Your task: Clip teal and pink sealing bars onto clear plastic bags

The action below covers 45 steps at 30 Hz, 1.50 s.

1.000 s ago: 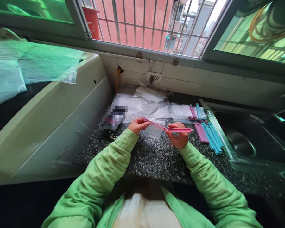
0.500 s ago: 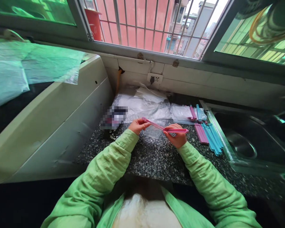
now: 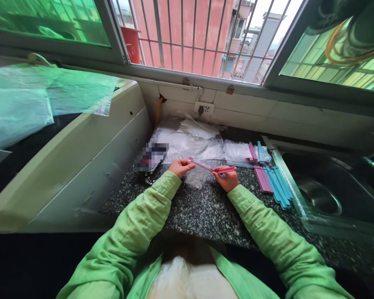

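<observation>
My left hand [image 3: 180, 167] is closed in a pinch at the round left end of a slim pink plastic bag-sealing clip [image 3: 202, 165]. The clip slants down to my right hand [image 3: 228, 178], whose fingers are closed around its other part; a pink length sticks out past them to the right. Whether that is one folded clip or two pieces, I cannot tell. Below and between my hands, a small clear plastic bag [image 3: 197, 178] lies on the speckled counter [image 3: 199, 211]. Right of my right hand lie pink strips [image 3: 263, 180] and several blue strips [image 3: 279, 187].
Crumpled clear plastic [image 3: 190, 139] covers the counter's back, beside a packet of bags [image 3: 238, 150]. A blurred-out object [image 3: 151, 158] lies left of my hands. The metal sink [image 3: 302, 207] borders the right; a cream appliance [image 3: 112, 153] stands left. A wall socket [image 3: 205, 108] is behind.
My right hand has come a little left and down, closer to my left hand, with the clip still held. The whole view has tilted slightly upward.
</observation>
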{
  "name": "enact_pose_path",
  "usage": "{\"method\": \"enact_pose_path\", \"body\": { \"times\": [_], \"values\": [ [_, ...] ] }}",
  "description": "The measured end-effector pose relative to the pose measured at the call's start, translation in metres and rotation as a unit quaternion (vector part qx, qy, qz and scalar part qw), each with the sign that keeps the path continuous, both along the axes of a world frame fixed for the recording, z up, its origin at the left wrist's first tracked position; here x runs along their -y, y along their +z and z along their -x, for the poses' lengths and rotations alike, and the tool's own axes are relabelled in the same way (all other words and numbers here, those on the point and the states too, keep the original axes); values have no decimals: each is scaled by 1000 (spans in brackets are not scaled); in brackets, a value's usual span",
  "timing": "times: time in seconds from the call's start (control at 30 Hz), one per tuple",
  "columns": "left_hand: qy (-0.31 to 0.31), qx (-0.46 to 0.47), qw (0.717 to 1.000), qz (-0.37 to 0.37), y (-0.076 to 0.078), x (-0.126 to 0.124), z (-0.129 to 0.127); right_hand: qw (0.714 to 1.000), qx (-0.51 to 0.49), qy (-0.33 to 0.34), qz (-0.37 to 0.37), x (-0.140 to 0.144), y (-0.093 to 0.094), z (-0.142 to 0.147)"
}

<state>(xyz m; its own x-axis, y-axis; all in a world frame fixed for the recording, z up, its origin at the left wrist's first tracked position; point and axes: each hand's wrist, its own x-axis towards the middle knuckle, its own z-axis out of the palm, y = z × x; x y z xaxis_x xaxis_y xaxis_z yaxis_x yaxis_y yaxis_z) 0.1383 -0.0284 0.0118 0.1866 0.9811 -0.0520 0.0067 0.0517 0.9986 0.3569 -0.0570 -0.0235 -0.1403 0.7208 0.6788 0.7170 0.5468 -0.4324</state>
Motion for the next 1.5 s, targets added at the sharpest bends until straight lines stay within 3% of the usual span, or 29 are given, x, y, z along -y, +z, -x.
{"method": "enact_pose_path", "body": {
  "times": [0.2, 0.4, 0.53, 0.67, 0.83, 1.0, 1.2, 1.5],
  "values": [
    [75, 45, 995, -40, 30, -21, -11, 998, 1, -52, 21, -9, -3, -11],
    [125, 84, 983, -102, 74, -83, -54, 998, 30, -46, 6, -9, -4, -10],
    [160, 78, 980, -91, 87, -124, -80, 998, 37, -43, -5, -9, -3, -9],
    [237, 51, 969, -38, 78, -160, -91, 998, 42, -40, -7, -9, -2, -7],
    [289, -6, 957, 2, 47, -194, -84, 998, 44, -50, 14, -8, -2, -7],
    [313, -81, 946, 20, 24, -209, -73, 998, 41, -53, 22, -8, -2, -7],
    [309, -133, 942, 14, 18, -203, -65, 997, 44, -65, 9, -9, -2, -7],
    [295, -144, 944, -44, 19, -168, -53, 996, 46, -75, -16, -12, -4, -9]
  ]
}}
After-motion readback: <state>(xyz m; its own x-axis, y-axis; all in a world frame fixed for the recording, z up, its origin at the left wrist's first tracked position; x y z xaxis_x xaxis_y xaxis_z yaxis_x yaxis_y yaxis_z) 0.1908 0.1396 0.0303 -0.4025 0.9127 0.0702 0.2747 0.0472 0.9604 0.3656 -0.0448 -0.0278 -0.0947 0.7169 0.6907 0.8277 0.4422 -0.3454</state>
